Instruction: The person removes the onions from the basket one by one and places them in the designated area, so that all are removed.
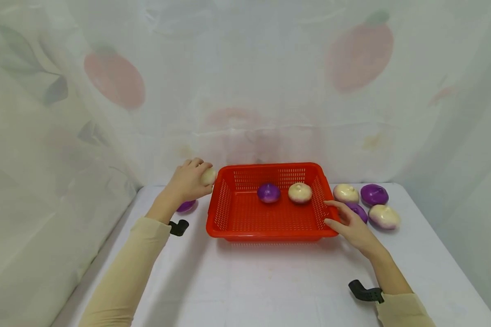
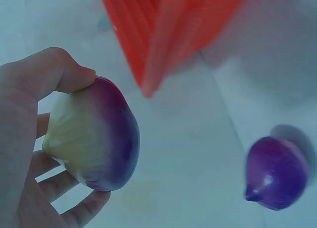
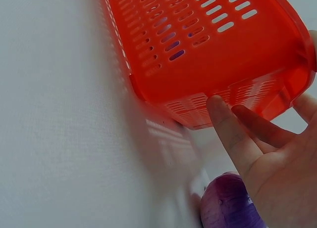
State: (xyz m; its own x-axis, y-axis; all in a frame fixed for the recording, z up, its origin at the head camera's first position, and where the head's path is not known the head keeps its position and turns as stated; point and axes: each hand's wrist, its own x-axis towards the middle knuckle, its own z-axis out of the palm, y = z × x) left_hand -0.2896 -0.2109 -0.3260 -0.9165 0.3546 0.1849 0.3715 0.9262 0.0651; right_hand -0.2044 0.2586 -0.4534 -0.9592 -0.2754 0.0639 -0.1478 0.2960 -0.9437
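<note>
a cream and purple bulb (image 2: 96, 136) is held just beside an upright, slotted red basket (image 1: 270, 234).

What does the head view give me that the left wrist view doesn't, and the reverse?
Only head: the right hand on the right end of the red basket, with two purple vegetables and two cream vegetables beside it.
Only left wrist: the purple side of the held vegetable and the pointed tip of the lone purple vegetable.
Both: the left hand gripping the held vegetable, the red basket, the lone purple vegetable.
</note>
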